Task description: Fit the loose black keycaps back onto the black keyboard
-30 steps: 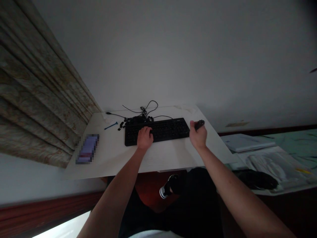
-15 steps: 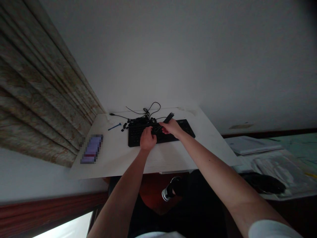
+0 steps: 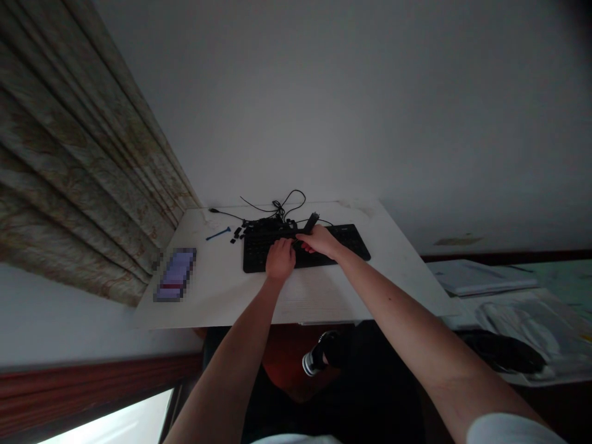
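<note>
My left hand (image 3: 280,260) rests on the black keyboard (image 3: 354,239), fingers curled together. My right hand (image 3: 322,240) reaches beside it, fingers clamped on a dark tool (image 3: 313,220).

A patterned curtain (image 3: 69,185) is noted at 9 o'clock. A blurred phone (image 3: 174,274) and a blue stick (image 3: 218,234) are laid on the white table (image 3: 222,302); papers (image 3: 481,277) are stacked at 3 o'clock.

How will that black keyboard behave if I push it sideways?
The keyboard looks flat and rigid, so it should slide whole on the smooth table. The tangled cable behind seems floppy and may drag. Loose pieces beside it could scatter.
</note>
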`<state>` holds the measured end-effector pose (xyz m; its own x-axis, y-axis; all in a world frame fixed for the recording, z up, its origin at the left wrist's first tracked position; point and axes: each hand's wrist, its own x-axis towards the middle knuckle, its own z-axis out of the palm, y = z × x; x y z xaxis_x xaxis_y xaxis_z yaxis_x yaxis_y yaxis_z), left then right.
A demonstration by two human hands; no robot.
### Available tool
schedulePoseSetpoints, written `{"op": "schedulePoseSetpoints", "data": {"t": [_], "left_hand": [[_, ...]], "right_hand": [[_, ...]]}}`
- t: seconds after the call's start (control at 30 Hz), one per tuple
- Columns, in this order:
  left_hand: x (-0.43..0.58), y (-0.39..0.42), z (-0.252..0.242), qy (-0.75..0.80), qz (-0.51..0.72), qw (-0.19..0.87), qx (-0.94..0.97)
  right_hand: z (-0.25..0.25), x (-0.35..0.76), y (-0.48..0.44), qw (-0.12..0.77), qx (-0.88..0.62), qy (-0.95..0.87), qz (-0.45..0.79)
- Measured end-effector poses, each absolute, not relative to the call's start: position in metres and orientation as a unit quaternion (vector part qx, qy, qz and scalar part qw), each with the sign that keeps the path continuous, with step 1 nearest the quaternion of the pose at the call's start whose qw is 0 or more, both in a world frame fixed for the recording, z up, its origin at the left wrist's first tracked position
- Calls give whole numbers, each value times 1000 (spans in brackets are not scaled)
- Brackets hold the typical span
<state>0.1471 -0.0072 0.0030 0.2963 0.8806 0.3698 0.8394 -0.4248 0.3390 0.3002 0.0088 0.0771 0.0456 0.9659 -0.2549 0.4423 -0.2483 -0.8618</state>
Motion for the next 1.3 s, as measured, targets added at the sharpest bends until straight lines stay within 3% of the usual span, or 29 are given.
{"op": "schedulePoseSetpoints", "data": {"t": [0.33, 0.73, 0.97, 1.3], "left_hand": [[147, -8, 5, 537, 235, 36, 809], [149, -9, 10, 538, 201, 31, 818], [151, -9, 10, 529, 198, 31, 824], [150, -8, 10, 518, 193, 40, 832]], "right_hand": [[65, 305, 14, 322, -640, -543, 439], [81, 295, 15, 217, -642, -661, 323], [67, 305, 19, 279, -578, -675, 365], [64, 301, 11, 309, -577, -681, 329]]}}
